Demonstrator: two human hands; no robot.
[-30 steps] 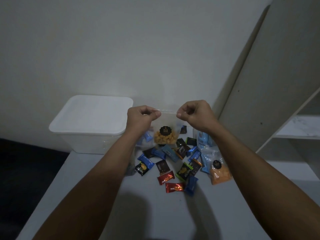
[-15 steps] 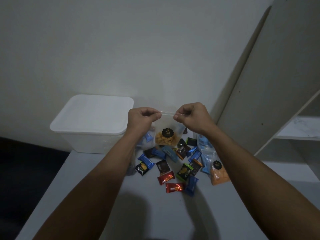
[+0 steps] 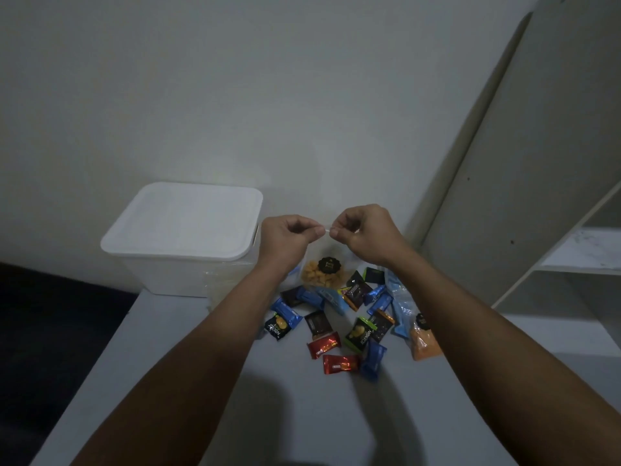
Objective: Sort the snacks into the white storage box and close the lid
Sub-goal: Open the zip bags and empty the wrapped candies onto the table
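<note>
Tabletop (image 3: 188, 381) grey, left edge near. White storage box (image 3: 188, 274) at 10 o'clock, lid (image 3: 183, 220) on. Snack pile (image 3: 346, 317) at centre. Clear pouch of yellow snacks (image 3: 321, 275) hangs above pile, top strip pinched by left hand (image 3: 285, 238) and right hand (image 3: 366, 232). Risk: strip slips, pouch drops and scatters pile. Open room at 6 o'clock.

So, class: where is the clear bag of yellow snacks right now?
In the head view, the clear bag hangs centre frame, pinched at its top by the left hand and right hand, above the loose snacks, right of the white storage box.
</note>
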